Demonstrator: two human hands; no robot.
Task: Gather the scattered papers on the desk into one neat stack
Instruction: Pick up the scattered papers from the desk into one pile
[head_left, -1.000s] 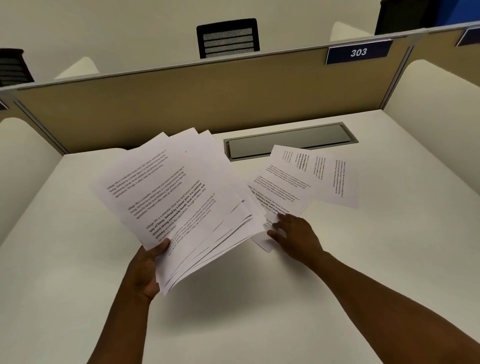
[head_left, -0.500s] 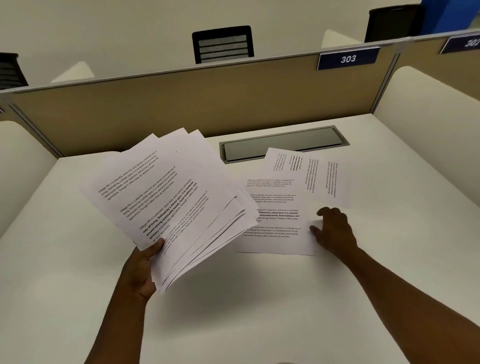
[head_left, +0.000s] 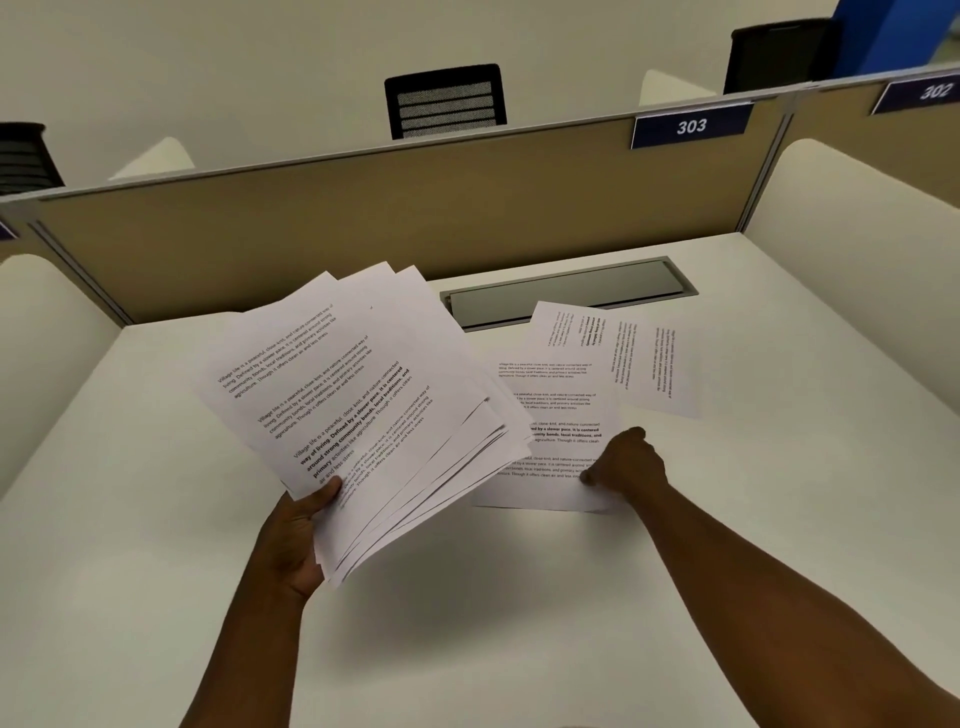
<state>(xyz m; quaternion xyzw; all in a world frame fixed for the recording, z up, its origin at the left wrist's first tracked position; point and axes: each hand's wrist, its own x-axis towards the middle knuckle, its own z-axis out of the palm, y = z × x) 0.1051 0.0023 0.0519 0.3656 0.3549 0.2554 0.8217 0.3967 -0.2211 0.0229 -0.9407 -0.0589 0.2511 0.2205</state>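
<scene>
Lying under the right hand (head_left: 628, 465) grip, a sheet (head_left: 556, 415) touches the desk (head_left: 519, 597).

Fanned sheaf (head_left: 358, 410) of printed white sheets, tilted, raised off desk at left; one sheet (head_left: 550, 447) flat at centre-right, near corner pinched; another sheet (head_left: 613, 353) beyond, turned sideways, partly under it

Bare desk (head_left: 156, 545) near and left; behind, a partition (head_left: 311, 228), perhaps close.
</scene>
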